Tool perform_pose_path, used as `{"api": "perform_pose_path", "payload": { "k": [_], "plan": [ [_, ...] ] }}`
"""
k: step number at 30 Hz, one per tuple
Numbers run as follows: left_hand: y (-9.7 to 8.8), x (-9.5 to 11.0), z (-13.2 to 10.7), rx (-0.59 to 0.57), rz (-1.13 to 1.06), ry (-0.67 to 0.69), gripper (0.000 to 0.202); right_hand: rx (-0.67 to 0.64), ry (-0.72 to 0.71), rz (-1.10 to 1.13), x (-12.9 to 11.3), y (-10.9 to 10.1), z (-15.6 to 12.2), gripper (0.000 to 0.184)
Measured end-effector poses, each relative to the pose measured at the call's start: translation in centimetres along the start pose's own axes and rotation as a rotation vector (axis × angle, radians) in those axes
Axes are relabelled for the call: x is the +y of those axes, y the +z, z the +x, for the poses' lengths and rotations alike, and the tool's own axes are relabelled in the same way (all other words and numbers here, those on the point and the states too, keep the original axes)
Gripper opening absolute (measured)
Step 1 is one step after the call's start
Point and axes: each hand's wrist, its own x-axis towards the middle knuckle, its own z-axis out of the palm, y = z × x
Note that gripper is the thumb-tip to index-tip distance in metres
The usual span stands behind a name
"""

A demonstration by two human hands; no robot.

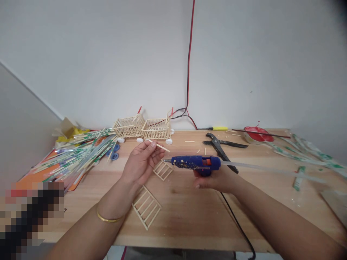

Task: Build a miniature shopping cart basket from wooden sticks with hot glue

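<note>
Between the thumb and fingers of my left hand (142, 159) is a short wooden stick (162, 147), held above the table. My right hand (214, 178) is wrapped round the grip of a blue glue gun (189, 162), whose nozzle points left, just below the stick. A long clear glue stick (249, 167) runs out of the gun's back end. Under my left hand lies a small ladder-like stick frame (163, 176), partly hidden by the fingers. Nearer the front rests a larger stick frame (146, 217) with several rungs.
Two small stick carts (157, 129) with white wheels stand at the back. Wrapped sticks (67, 162) and blue wheels (115, 156) lie left. Pliers (217, 144), a yellow-handled tool (219, 128) and a red-topped container (258, 134) sit right. The gun's black cord (238, 224) crosses the front edge.
</note>
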Motion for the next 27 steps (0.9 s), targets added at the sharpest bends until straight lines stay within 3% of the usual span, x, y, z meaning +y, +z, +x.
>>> {"api": "perform_pose_path", "payload": {
  "k": [6,8,10,14,18,22,27],
  "plan": [
    [-0.2,-0.1,0.2,0.019,0.048,0.041,0.015,-0.169,-0.045,0.18,1.7,-0.1,-0.2,0.044],
    [-0.4,0.0,0.3,0.011,0.098,0.099,0.016,-0.256,-0.133,0.266,2.4,-0.5,0.0,0.048],
    [-0.5,0.4,0.3,0.006,0.171,0.159,0.019,-0.262,-0.246,0.409,2.7,-0.9,0.2,0.052],
    [-0.8,1.5,0.4,0.006,0.375,0.166,0.019,-0.04,-0.31,0.691,1.9,-1.4,0.6,0.06],
    [-1.0,2.6,0.1,-0.144,0.625,0.001,0.012,0.154,-0.192,0.703,2.0,-1.1,1.4,0.06],
    [-1.0,2.7,-0.1,-0.313,0.86,-0.103,0.007,0.216,-0.065,0.698,4.1,0.0,2.7,0.044],
    [-1.1,2.3,-0.2,-0.457,1.184,-0.073,0.005,0.243,-0.002,0.694,6.0,0.7,3.7,0.035]
  ]
}}
